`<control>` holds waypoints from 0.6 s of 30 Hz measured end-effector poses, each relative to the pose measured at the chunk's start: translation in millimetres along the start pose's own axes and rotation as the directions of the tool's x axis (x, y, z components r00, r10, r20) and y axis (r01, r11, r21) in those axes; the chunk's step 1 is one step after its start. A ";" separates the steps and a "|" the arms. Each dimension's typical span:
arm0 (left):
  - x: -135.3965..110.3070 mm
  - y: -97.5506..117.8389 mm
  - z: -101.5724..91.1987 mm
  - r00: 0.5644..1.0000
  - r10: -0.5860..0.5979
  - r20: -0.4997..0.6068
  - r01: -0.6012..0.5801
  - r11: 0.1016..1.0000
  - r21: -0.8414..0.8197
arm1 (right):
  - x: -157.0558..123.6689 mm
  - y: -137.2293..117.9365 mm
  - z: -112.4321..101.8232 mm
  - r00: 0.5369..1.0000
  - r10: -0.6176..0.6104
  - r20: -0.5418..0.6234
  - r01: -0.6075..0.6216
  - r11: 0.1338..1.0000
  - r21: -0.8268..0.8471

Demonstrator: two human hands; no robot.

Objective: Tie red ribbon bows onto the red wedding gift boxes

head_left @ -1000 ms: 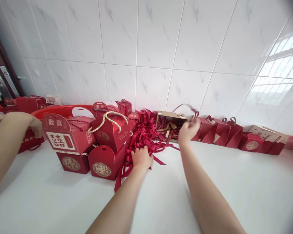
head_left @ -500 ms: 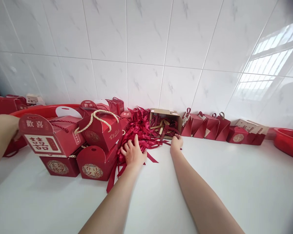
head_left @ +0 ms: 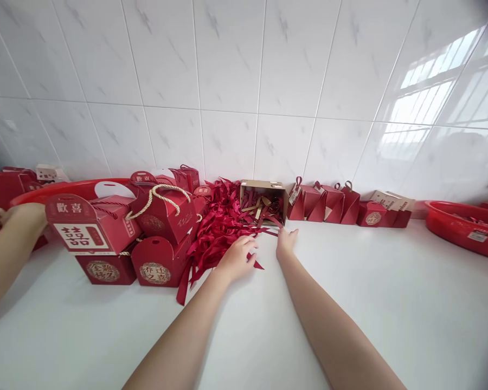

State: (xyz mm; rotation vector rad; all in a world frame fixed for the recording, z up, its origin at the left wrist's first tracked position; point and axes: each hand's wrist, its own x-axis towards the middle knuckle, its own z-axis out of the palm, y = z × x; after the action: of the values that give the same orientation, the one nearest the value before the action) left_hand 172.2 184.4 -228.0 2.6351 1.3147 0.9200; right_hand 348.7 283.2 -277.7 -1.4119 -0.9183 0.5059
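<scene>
My left hand [head_left: 238, 259] is at the right edge of a heap of glossy red ribbons [head_left: 217, 222], palm down, fingers apart and a little bent. Nothing shows in its grasp. A loose ribbon end sticks out beneath it. My right hand [head_left: 287, 244] rests low over the white table, just in front of a cardboard box [head_left: 283, 201] lying with its opening towards me. Its fingers look parted and partly hidden, with no held thing visible. Dark red and gold ribbons [head_left: 262, 208] fill the box, and some strips spill out towards my right hand.
Red gift boxes with rope handles [head_left: 162, 211] are stacked at the left. Smaller red boxes [head_left: 329, 203] line the wall to the right. A red basin [head_left: 451, 227] stands far right, another [head_left: 77, 189] behind the stack. Another person's hand and forearm [head_left: 20, 230] reach in from the left.
My left hand has come off the ribbon heap, moving right and towards me. My right hand's fingers have spread a little near the box. The view has turned slightly to the right.
</scene>
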 end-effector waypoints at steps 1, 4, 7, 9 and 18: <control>-1.5 4.3 1.5 1.000 0.006 0.019 -0.005 1.000 -0.006 | -6.8 -3.4 -4.1 1.000 -0.002 -0.013 0.002 0.999 -0.042; -6.1 12.7 5.8 0.997 -0.037 0.068 0.036 0.999 0.016 | -23.1 -16.1 -17.7 0.999 -0.041 0.009 0.042 0.985 -0.168; -8.6 11.0 7.7 0.981 -0.191 0.045 0.187 0.979 0.081 | -36.6 -28.2 -30.3 0.982 -0.105 0.158 0.144 0.953 -0.265; -8.7 5.6 7.2 0.949 -0.315 -0.002 0.313 0.943 0.113 | -48.7 -34.6 -37.0 0.946 -0.139 0.293 0.231 0.922 -0.309; -7.9 -7.0 0.6 0.908 -0.415 0.064 0.409 0.908 0.090 | -134.8 -61.6 -63.1 0.406 -0.178 0.897 0.695 0.697 -0.176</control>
State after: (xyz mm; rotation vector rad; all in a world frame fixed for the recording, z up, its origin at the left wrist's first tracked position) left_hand 163.9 183.2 -234.4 2.2686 1.8161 0.7025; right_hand 307.2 131.1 -244.8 -1.2536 -2.3671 0.5013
